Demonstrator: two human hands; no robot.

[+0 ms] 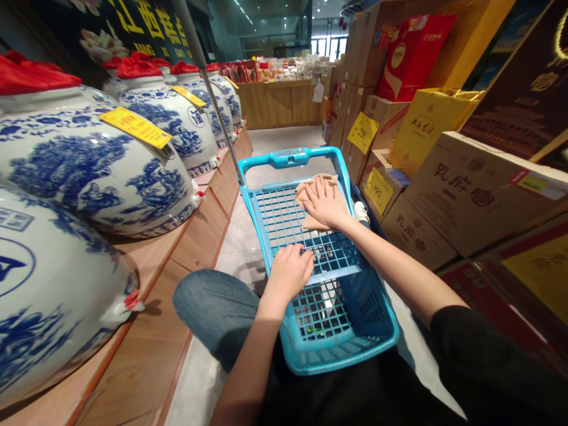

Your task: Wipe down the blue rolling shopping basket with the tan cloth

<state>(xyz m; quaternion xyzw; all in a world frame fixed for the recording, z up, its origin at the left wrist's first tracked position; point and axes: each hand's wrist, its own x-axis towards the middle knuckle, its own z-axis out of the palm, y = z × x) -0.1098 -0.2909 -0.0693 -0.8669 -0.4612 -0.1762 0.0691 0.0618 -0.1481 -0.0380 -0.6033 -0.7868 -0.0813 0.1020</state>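
blue shopping basket [345, 365] sits right in front of the person, between the wooden display ledge [208, 207] and the stacked cartons, its open-mesh side facing up. the right hand [327, 204] is flat and spread, pressing a tan cloth [316, 223] onto the far right part of that mesh; it presses the cloth rather than pinching it. the left hand [289, 271] rests lower on the mesh with its fingers bent – whether they hook the bars or only lean there, i can't tell.

to do this well, i'd keep the palm flat and the pressure even, work along the bars so the cloth doesn't snag in the holes, and let the left hand steady the frame.

as for containers: the basket shows no goods that i can make out, though a small greenish patch behind the lower mesh is too unclear to name. the blue-and-white jars [100, 160] on the ledge are capped with red cloth [38, 74], contents hidden. opposite, the cardboard boxes [481, 189] look closed, and what the yellow bag [421, 127] holds doesn't show.
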